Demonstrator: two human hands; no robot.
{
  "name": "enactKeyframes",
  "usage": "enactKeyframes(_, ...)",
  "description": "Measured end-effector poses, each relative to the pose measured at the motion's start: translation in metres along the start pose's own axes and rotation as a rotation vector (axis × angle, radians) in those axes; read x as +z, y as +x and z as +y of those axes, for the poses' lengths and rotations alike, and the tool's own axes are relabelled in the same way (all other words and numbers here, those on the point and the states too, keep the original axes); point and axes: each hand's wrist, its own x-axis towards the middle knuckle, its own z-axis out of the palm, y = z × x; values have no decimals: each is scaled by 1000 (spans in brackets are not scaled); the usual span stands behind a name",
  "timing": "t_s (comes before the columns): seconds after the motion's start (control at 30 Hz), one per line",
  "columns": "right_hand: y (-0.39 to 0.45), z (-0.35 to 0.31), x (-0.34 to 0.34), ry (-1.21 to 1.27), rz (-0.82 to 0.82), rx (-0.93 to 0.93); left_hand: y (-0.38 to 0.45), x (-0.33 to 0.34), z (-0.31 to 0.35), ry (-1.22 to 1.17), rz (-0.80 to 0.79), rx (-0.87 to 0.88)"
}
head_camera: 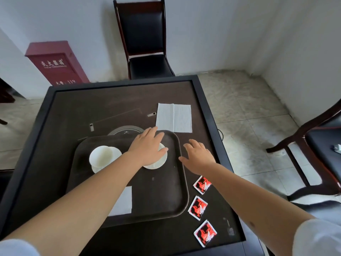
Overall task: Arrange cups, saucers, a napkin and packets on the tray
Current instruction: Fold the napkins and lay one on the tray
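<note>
A dark brown tray lies on the table. On its far left stands a white cup on a saucer. My left hand rests flat over a second white cup and saucer at the tray's far right, mostly hiding them. My right hand hovers with fingers spread just off the tray's right edge, holding nothing. A white napkin lies on the tray's near part, partly under my left forearm. Another white napkin lies on the table beyond the tray. Three red-and-black packets lie in a row right of the tray.
The dark square table has a raised black rim and a round inset behind the tray. A black chair stands at the far side, another chair at the right. A red cabinet stands by the wall.
</note>
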Motion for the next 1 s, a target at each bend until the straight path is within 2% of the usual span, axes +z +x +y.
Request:
enactKeyframes(0.2,61,12,-9,-15,-27,-11,61,5,-22,-15,-60,-19)
enactKeyframes(0.47,136,24,-1,-53,-114,6,139,29,-51,-305,-124,-199)
enactKeyframes(0.7,179,21,13,-59,-69,-57,180,49,-54,-343,-202,-261)
enactKeyframes(0.83,189,24,21,-46,-57,-72,192,53,-49,-545,-161,-459)
enactKeyframes(1.0,194,25,29,-19,13,-74,202,56,-53,-789,-125,-584)
